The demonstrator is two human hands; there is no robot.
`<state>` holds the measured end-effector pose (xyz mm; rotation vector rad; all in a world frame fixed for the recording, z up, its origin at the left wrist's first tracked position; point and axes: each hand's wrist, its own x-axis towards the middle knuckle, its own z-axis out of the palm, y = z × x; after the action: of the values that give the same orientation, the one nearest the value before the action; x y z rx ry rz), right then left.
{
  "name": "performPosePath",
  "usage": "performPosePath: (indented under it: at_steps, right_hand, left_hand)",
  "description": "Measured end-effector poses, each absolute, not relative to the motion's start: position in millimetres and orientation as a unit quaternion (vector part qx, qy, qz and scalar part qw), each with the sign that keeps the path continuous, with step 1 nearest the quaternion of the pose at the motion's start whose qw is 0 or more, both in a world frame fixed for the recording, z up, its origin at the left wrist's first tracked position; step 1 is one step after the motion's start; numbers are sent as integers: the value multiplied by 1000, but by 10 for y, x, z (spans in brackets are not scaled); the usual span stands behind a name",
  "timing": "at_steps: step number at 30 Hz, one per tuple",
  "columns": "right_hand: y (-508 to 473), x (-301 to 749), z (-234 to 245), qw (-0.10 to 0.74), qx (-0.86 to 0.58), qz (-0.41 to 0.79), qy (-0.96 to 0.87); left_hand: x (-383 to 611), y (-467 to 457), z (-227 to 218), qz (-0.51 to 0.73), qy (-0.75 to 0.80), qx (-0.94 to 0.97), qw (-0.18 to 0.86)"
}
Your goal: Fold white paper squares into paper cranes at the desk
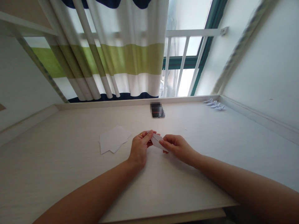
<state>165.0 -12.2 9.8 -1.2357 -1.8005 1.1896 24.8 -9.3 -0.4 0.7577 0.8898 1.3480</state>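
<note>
Between my two hands is a small piece of folded white paper (157, 140), held just above the tabletop. My left hand (141, 144) pinches its upper left end between thumb and fingers; a ring shows on one finger. The thumb of my right hand (176, 144) presses on the paper's lower right part, with fingers curled beneath it. To the left of my left hand lies a loose stack of white paper sheets (113, 139), fanned a little. Part of the folded paper is hidden by my fingers.
A dark, blurred-out flat object (157, 110) lies near the back edge of the white table (70, 161). Several small folded white paper pieces (214, 104) sit in the far right corner. Behind stand a striped curtain (133, 59), a white railing (183, 56) and a window.
</note>
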Motion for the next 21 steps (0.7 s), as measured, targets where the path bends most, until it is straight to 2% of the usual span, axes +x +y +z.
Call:
performPosePath:
  at_steps: [6,14,21]
  right_hand:
    - [-144,1654,145,325,-475,460,-676]
    - [-130,1702,182,354,-473,529,-609]
    - [-128,1698,180,362,-453,536,-613]
  left_hand:
    - [255,-101,1,589,392,324,628]
    - [132,40,-31,631,398,313,589]
    - [230,-87,-35,476,396,429,657]
